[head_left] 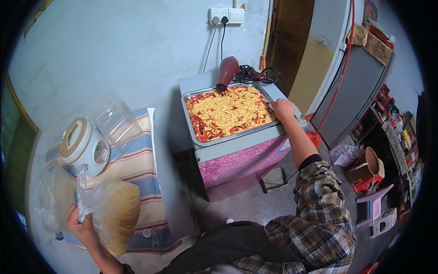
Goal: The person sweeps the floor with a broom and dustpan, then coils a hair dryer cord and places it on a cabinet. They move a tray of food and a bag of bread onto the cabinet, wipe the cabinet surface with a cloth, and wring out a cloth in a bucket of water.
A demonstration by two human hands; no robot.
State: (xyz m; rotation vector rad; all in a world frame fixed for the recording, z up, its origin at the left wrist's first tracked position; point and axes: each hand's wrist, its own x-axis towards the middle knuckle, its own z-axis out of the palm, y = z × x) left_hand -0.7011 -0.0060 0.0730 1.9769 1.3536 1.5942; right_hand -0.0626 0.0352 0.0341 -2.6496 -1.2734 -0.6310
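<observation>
My left hand (82, 224) grips the gathered neck of a clear plastic bag (119, 212) filled with something yellowish, above a table with a striped cloth. My right hand (283, 109) rests at the right rim of a metal tray (226, 137); whether its fingers grip the rim cannot be told. In the tray lies a layer of yellow granular food (232, 111) with red dried chilli pieces, mostly along the edges. A dark red hair dryer (228, 70) lies behind the tray, its nozzle over the back rim and its black cord coiled beside it.
A white rice cooker (85, 147) and a clear plastic container (118, 120) stand on the striped cloth (137, 164), with another clear bag (54, 198) at the left. The tray's white-topped cabinet (239, 140) stands against the wall. Stools (383, 222) and a brown bucket (366, 167) are at the right.
</observation>
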